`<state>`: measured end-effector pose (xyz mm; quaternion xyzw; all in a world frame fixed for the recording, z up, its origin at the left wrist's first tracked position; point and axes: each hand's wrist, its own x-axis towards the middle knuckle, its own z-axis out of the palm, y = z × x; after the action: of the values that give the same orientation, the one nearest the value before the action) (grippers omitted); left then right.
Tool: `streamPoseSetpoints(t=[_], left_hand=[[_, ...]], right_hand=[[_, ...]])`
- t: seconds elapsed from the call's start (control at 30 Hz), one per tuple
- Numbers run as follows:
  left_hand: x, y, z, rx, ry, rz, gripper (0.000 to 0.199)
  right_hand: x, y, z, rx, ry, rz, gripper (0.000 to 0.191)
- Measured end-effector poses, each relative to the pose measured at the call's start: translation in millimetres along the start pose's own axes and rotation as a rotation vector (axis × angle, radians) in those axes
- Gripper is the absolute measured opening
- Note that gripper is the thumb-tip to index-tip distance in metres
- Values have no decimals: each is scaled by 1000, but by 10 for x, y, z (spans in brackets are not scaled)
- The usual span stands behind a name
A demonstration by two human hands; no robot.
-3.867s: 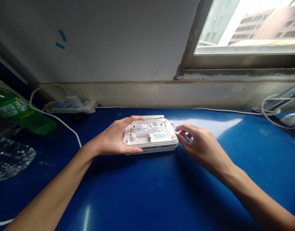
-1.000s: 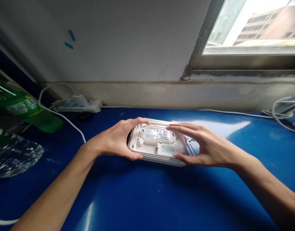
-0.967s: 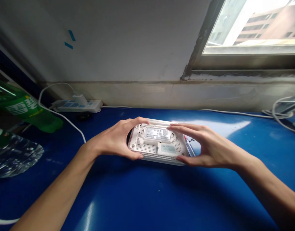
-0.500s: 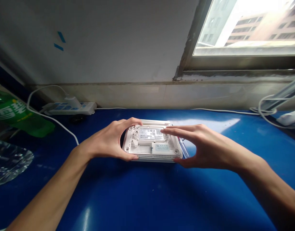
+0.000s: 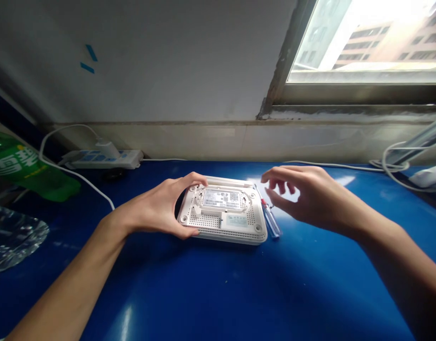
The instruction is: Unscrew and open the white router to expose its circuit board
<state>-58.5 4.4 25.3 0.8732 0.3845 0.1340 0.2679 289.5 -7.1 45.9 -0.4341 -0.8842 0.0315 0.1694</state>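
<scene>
A white router-like box [image 5: 222,221] lies on the blue table, its vented underside with printed labels facing up. My left hand [image 5: 161,204] grips its left end, thumb on the near edge and fingers at the far edge. Beside the box's right end lies a screwdriver [image 5: 271,220] with a clear handle and a red collar. Above and to the right of that screwdriver is my right hand [image 5: 306,196], off the box, fingers curled and apart from the thumb. Nothing shows between them.
A white power strip [image 5: 107,159] with a plugged-in charger and cable stands against the wall. At the left are a green bottle [image 5: 29,170] and a clear plastic bottle [image 5: 15,241]. White cable [image 5: 391,161] coils around a lamp-like pole at the right, below the window.
My right hand has let go of the box's right end and moved up and right. The screwdriver shows more fully. My left hand keeps its hold; the box has turned slightly.
</scene>
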Motion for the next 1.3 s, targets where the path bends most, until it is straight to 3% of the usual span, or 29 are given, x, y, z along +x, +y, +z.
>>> streamPoseSetpoints(t=[0.13,0.3,0.4,0.63,0.73,0.83,0.9,1.07,1.3], left_hand=[[-24,71,48,51,7,7,96],[159,261,374,195,130,141,98],[265,293,490,218,123,146,103],[193,120,241,121,-16,159,100],[89,39,120,109,-109,26,106],[17,-18,74,111,-126,-45,106],[3,-49,80,108,-94,-32,108],[18,-127,127,104,-38,14,111],[-3,-165,127,114,-47,0,112]], right_hand=[[-72,91,74,28,-155,166,13],[-137,-3,265,57,-230,260,15],[-164,-20,349,161,-255,310,15],[-213,101,241,474,-263,402,18],[-223,157,141,668,-254,404,36],[-237,209,79,883,-307,378,61],[-248,244,57,963,-359,365,59],[-301,339,-11,940,-424,372,46],[-338,379,-118,790,-459,321,39]])
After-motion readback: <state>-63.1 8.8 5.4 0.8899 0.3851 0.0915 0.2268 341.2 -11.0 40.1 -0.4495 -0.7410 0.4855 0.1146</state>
